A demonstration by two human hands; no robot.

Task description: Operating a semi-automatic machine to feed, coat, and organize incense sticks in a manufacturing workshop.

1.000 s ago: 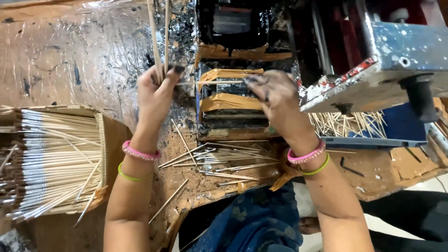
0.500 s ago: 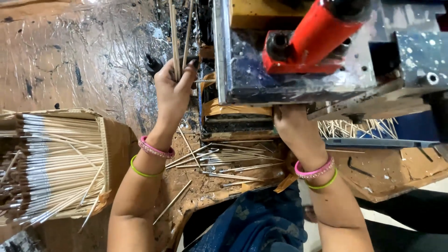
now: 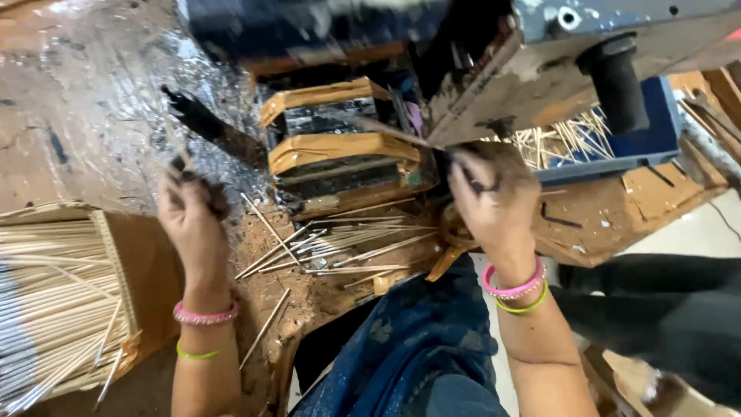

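Observation:
My left hand is closed with dark-stained fingers around a few thin sticks, which are blurred and point up and away. It hovers over the foil-covered bench, left of a feeder block wrapped in tan tape. At the right side of that block, under the grey metal machine body, my right hand pinches a single thin stick that lies across the block's top. Both wrists wear pink and green bangles. Loose sticks lie on the brown bench between my hands.
An open cardboard box packed with pale sticks sits at the left. A blue tray holding more sticks stands at the right behind the machine, beside a black cylindrical handle. My lap in blue cloth is below the bench edge.
My left hand has come down and back toward me with the sticks. My right hand has drawn out from under the machine. The view has shifted and the machine's red part is out of sight.

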